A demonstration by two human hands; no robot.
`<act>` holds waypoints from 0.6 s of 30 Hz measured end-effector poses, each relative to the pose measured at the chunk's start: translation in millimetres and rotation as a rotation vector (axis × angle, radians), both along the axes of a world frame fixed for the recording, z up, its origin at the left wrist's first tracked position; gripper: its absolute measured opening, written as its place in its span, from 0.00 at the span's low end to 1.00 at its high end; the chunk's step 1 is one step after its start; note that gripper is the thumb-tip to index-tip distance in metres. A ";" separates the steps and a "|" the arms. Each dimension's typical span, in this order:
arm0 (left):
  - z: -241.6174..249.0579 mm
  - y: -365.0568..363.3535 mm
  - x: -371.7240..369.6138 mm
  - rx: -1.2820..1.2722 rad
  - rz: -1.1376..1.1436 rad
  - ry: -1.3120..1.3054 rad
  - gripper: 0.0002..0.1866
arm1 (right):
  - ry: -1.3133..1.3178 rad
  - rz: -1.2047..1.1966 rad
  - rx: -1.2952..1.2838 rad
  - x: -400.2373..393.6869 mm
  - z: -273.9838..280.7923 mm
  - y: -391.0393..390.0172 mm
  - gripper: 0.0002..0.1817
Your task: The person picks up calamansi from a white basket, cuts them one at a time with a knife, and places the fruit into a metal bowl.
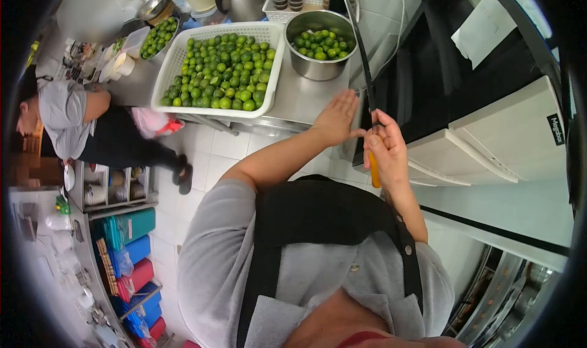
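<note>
A long knife (pixel 365 73) is clamped by its orange handle in the right hand (pixel 384 149), blade pointed twd frame top, w/ the open, flat left hand (pixel 337 118) held just beside it.

Orange-handled knife (pixel 370 112), green limes (pixel 223 73) in white basket (pixel 276 60)

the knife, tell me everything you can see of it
The knife has a long, thin, dark blade and an orange handle. It stands nearly upright, tip pointing away toward the steel bowl of limes. The right hand grips the handle; the left hand, open and flat, rests its fingertips beside the blade's base.
</note>
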State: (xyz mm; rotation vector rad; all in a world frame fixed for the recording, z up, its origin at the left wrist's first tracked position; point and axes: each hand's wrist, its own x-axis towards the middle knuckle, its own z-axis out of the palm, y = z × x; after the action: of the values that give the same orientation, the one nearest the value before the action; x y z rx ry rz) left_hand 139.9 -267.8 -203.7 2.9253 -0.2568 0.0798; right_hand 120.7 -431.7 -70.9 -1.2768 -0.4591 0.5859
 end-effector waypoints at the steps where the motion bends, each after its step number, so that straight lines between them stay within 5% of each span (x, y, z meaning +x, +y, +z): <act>1: -5.3 -1.6 -2.2 -0.045 -0.098 -0.017 0.45 | -0.001 0.019 -0.003 1.3 -1.3 -2.2 0.28; 5: 16.9 -3.7 -37.2 -0.059 -0.431 0.188 0.30 | 0.024 0.046 0.012 7.9 -5.2 -6.5 0.27; 8: 12.0 2.5 -72.8 -0.073 -0.133 0.756 0.33 | 0.026 0.060 0.038 10.8 -6.5 2.3 0.26; 10: -39.5 34.7 -107.1 -0.237 0.001 0.737 0.36 | 0.030 0.086 0.061 11.3 -8.3 10.7 0.26; 12: -93.7 68.8 -151.7 -0.065 0.099 0.619 0.39 | 0.014 0.132 0.061 9.9 -7.9 20.5 0.26; 14: -125.4 90.1 -198.9 0.439 0.163 0.415 0.42 | 0.005 0.133 0.031 2.6 0.1 35.1 0.25; 18: -127.4 117.1 -246.1 -0.022 0.699 0.726 0.48 | -0.036 0.166 -0.006 -3.9 1.5 65.9 0.25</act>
State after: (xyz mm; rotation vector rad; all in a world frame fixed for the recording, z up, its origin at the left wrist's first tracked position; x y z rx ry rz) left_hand -106.2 -150.7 -331.1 2.6427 0.8510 -0.8354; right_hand 116.8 -365.8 -69.3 -1.2641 -0.5971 0.7050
